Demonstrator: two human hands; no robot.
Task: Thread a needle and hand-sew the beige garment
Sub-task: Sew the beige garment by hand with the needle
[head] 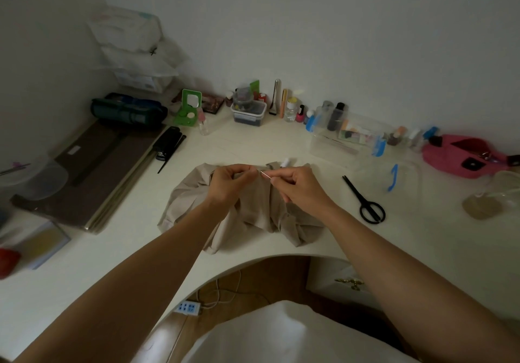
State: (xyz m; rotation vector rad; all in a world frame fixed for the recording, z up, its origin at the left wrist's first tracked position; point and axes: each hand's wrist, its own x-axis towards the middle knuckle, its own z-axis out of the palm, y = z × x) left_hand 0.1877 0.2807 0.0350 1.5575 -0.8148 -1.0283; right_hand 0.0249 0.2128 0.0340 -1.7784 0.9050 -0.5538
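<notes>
The beige garment (253, 213) lies crumpled on the white desk (253, 143), in front of me. Above it, my right hand (298, 185) pinches a thin needle (266, 176) that points up and to the left. My left hand (229, 181) is held close to the needle's tip with thumb and forefinger pinched together; the thread between them is too fine to see. A small white spool (284, 162) stands just behind the garment.
Black scissors (365, 202) lie to the right of the garment. A clear box (346, 140) of sewing bits, a pink pouch (464, 154) and bottles line the back. Dark boards (92, 174) and a comb (170, 148) lie on the left.
</notes>
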